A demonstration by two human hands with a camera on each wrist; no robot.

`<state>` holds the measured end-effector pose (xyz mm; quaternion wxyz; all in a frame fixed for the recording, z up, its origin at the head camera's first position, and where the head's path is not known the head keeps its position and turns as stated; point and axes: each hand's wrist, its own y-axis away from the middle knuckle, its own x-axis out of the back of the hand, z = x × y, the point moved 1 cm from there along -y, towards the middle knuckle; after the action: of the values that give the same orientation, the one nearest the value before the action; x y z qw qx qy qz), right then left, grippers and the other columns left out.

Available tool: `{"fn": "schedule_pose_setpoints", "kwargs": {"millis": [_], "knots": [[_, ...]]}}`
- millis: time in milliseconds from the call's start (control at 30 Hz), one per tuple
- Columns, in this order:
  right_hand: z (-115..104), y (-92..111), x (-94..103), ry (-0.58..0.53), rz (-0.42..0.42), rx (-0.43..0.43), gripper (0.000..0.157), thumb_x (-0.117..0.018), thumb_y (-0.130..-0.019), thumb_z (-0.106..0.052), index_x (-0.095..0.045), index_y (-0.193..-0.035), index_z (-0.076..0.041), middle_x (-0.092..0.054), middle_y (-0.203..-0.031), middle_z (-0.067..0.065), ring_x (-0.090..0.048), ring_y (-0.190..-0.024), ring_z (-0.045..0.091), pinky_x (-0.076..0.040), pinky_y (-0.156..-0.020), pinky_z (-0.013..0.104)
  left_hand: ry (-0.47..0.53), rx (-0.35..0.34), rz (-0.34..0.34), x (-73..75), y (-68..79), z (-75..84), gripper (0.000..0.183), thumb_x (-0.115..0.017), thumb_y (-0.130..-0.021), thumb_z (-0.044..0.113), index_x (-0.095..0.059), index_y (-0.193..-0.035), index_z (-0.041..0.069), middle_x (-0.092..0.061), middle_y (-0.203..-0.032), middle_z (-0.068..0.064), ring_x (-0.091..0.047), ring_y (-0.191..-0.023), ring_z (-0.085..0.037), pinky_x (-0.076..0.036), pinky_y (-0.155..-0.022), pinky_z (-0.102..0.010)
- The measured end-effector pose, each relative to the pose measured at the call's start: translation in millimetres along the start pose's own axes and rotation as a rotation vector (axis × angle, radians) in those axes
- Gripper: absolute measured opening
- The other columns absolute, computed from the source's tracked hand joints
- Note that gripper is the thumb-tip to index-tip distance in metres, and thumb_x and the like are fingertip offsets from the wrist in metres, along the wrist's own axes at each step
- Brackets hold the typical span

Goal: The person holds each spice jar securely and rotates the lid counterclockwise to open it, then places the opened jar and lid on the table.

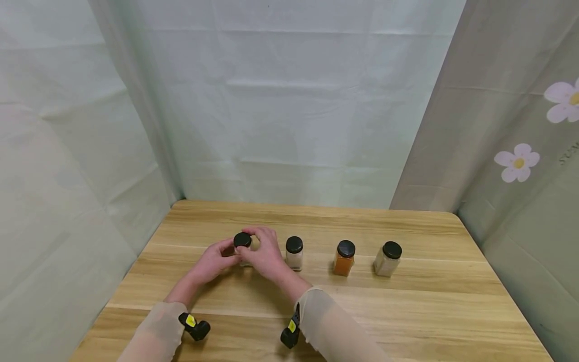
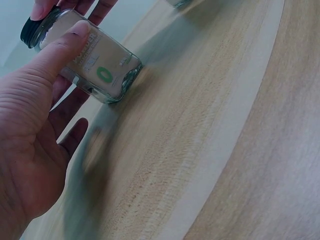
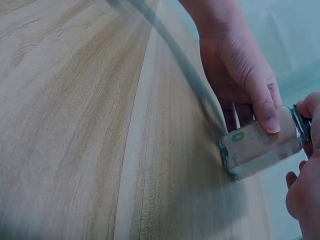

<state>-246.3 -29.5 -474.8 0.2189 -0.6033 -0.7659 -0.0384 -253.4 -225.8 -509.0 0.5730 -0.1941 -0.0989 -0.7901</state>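
A square glass spice jar with a black lid and pale powder inside is between both hands at the left of the row. My left hand grips the jar's body, its thumb lying across the printed label in the left wrist view. My right hand holds the black lid between thumb and fingers, seen at the edge of the right wrist view. The jar stands upright at the tabletop; whether its base touches the wood I cannot tell.
Right of the hands stand a jar of pale powder, a jar of orange powder and another pale jar, all black-lidded. The wooden table meets hanging cloth at its back and sides.
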Motion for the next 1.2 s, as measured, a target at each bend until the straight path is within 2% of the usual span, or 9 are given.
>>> {"fn": "schedule_pose_setpoints", "kwargs": {"millis": [167, 333, 400, 633, 933, 1200], "knots": [[0.9, 0.6, 1.2, -0.008, -0.020, 0.004, 0.047, -0.076, -0.092, -0.030, -0.064, -0.138, -0.026, -0.052, -0.137, -0.010, -0.036, -0.132, 0.013, -0.038, -0.107, 0.041, -0.012, -0.002, 0.003, -0.3, -0.5, -2.9, 0.050, -0.075, -0.096, 0.025, -0.061, -0.141, 0.007, -0.058, -0.143, -0.015, -0.050, -0.135, -0.036, -0.040, -0.109, -0.051], [0.5, 0.8, 1.1, -0.010, -0.024, -0.001, 0.048, -0.075, -0.093, -0.031, -0.063, -0.139, -0.028, -0.052, -0.139, -0.009, -0.036, -0.133, 0.013, -0.037, -0.108, 0.041, -0.006, -0.008, 0.004, 0.7, -0.6, -4.8, 0.048, -0.075, -0.096, 0.027, -0.063, -0.139, 0.009, -0.060, -0.141, -0.014, -0.051, -0.134, -0.035, -0.039, -0.109, -0.054], [0.0, 0.9, 1.1, -0.011, -0.017, -0.004, 0.049, -0.076, -0.092, -0.031, -0.063, -0.139, -0.027, -0.052, -0.139, -0.008, -0.037, -0.133, 0.013, -0.037, -0.109, 0.041, -0.004, -0.012, 0.001, 1.1, -0.4, -4.7, 0.048, -0.075, -0.096, 0.027, -0.063, -0.139, 0.010, -0.060, -0.141, -0.013, -0.051, -0.134, -0.035, -0.041, -0.109, -0.051], [0.4, 0.8, 0.4, -0.016, -0.007, 0.001, 0.059, -0.082, -0.088, -0.033, -0.060, -0.143, -0.022, -0.052, -0.140, -0.006, -0.036, -0.135, 0.014, -0.036, -0.110, 0.041, -0.012, 0.001, -0.004, 1.8, -0.2, -3.6, 0.049, -0.075, -0.096, 0.027, -0.063, -0.140, 0.010, -0.060, -0.141, -0.013, -0.054, -0.129, -0.030, -0.047, -0.099, -0.028], [0.7, -0.3, -0.7, -0.013, 0.019, -0.017, 0.066, -0.085, -0.085, -0.038, -0.060, -0.143, -0.019, -0.052, -0.138, -0.006, -0.036, -0.136, 0.014, -0.037, -0.111, 0.040, -0.017, 0.004, 0.002, 0.9, 0.3, -1.7, 0.049, -0.075, -0.096, 0.023, -0.062, -0.140, 0.009, -0.060, -0.140, -0.014, -0.055, -0.126, -0.030, -0.048, -0.095, -0.024], [-2.0, 1.8, -0.6, -0.023, 0.055, -0.044, 0.062, -0.085, -0.085, -0.038, -0.061, -0.139, -0.020, -0.053, -0.132, -0.007, -0.036, -0.136, 0.015, -0.039, -0.108, 0.040, 0.019, 0.013, -0.005, 0.2, 1.5, 0.1, 0.049, -0.076, -0.095, 0.022, -0.062, -0.139, 0.008, -0.061, -0.139, -0.014, -0.055, -0.128, -0.031, -0.047, -0.095, -0.022]]}}
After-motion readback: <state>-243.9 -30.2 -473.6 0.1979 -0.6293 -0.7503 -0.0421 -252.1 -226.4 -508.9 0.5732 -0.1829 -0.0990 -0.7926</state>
